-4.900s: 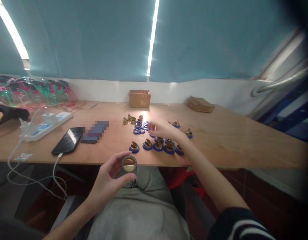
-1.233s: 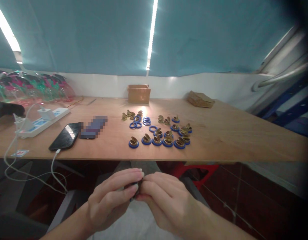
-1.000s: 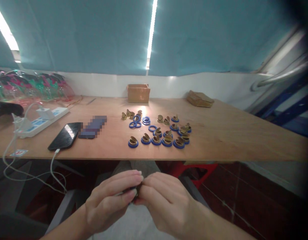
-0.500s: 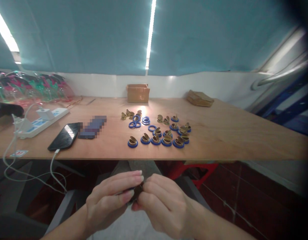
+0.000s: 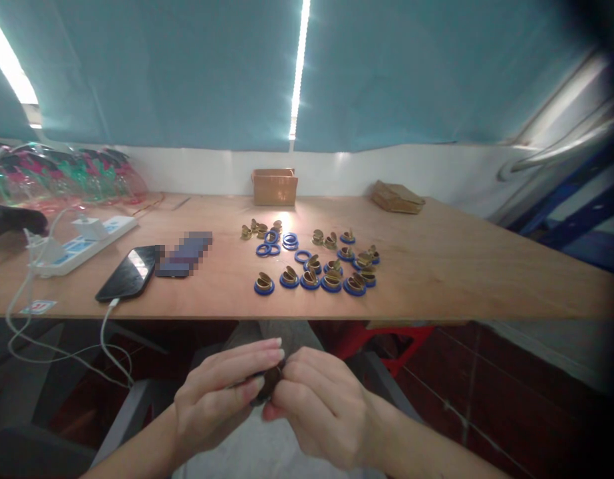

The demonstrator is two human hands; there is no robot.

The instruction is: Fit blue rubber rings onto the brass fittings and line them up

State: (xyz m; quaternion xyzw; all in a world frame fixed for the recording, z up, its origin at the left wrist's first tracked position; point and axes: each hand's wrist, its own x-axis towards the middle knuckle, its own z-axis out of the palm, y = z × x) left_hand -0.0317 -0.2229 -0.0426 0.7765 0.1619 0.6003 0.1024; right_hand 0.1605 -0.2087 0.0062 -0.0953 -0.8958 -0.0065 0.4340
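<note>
Below the table's front edge, my left hand (image 5: 227, 386) and my right hand (image 5: 326, 402) meet over my lap. Between them is a small dark round piece (image 5: 271, 382), mostly covered by fingers. The left thumb and fingers close on it from one side; curled right fingers grip the other. On the table, several brass round pieces with tilted lids (image 5: 331, 281) sit in blue rings. Loose blue rings (image 5: 289, 241) and bare brass pieces (image 5: 259, 229) lie farther back.
A small brown box (image 5: 275, 187) and a folded brown paper packet (image 5: 396, 197) stand along the wall. At left are a black phone (image 5: 130, 273) on a white cable, a blurred-out flat item (image 5: 187, 255), a power strip (image 5: 87, 246) and bagged bottles (image 5: 62, 176). A red stool (image 5: 404, 349) is underneath.
Both hands keep their grip in nearly the same place. The dark piece has shifted slightly between the fingers. The things on the table have stayed put.
</note>
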